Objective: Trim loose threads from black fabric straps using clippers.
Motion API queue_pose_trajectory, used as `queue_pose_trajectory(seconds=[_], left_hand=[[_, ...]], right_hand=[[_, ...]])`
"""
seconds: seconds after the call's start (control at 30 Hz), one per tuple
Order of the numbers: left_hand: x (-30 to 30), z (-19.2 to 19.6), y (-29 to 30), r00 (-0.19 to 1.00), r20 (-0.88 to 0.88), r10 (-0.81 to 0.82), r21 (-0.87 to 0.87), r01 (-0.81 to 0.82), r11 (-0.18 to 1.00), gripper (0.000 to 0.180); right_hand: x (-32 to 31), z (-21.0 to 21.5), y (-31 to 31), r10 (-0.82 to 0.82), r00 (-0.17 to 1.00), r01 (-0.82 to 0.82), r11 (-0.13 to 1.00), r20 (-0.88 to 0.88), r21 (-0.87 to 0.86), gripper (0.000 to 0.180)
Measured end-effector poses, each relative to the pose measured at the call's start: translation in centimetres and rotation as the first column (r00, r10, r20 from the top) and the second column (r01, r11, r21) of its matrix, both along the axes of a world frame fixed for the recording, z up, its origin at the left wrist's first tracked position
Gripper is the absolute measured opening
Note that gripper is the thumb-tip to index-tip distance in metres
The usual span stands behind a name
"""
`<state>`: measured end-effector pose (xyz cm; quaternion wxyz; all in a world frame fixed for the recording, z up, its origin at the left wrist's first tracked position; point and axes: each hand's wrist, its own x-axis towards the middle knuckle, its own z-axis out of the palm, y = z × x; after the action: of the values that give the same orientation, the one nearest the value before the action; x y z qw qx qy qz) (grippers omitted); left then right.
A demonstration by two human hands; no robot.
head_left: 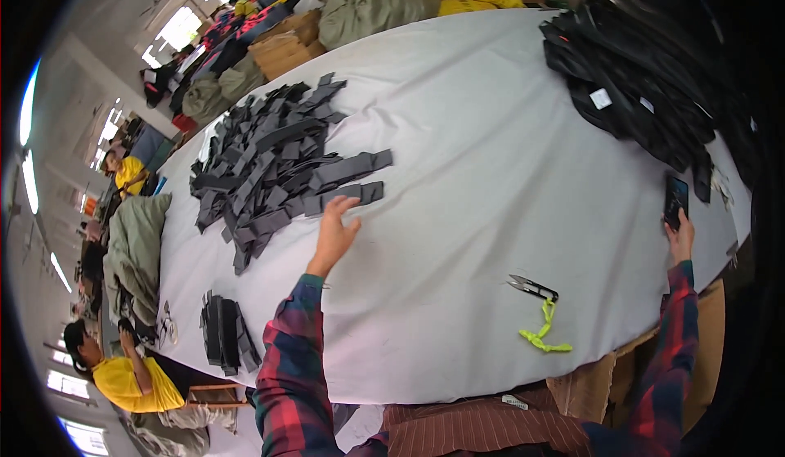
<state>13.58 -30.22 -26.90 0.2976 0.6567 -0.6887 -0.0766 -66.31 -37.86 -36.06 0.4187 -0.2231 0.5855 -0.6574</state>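
My left hand (334, 235) is over the white-covered table, thumb and fingers apart. Its fingertips are at the near edge of a dark grey fabric strip (368, 190); whether they touch it I cannot tell. That strip lies at the right side of a large loose heap of dark grey fabric pieces (274, 150). At the far right my right hand (680, 238) grips the lower end of a black smartphone (676, 195), held at the table's right side just below a pile of black garments.
Thread snips (533, 287) tied to a neon yellow cord (545, 337) lie near the front edge. A small stack of dark strips (222, 334) sits front left. Black garments (638, 73) cover the back right. Sacks and cartons (286, 44) stand behind; a person in yellow (139, 382) sits left.
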Motion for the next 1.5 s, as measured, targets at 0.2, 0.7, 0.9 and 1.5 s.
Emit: queue_pose_trajectory(seconds=[0.2,0.7,0.9,1.5], left_hand=[[11.3,-0.9,-0.6,0.909,0.073,0.411,-0.163,-0.395,0.904,0.047],[9.7,1.1,-2.8,0.755,0.652,0.067,0.069,-0.147,0.987,0.015],[8.1,1.7,-2.2,0.958,0.232,0.17,0.091,-0.196,0.976,0.027],[4.2,2.9,0.8,0.884,-0.44,0.158,0.031,-0.161,0.986,0.038]], right_hand=[[-8.6,-2.7,-2.2,-0.141,0.378,0.281,0.959,-0.915,-0.032,0.043],[26.6,9.1,11.4,0.526,0.212,-0.509,0.779,-0.824,0.366,0.029],[30.5,9.4,16.7,0.478,0.01,-0.528,0.748,-0.878,0.402,0.034],[33.0,11.0,19.1,0.479,-0.089,-0.561,0.701,-0.873,0.441,0.05]])
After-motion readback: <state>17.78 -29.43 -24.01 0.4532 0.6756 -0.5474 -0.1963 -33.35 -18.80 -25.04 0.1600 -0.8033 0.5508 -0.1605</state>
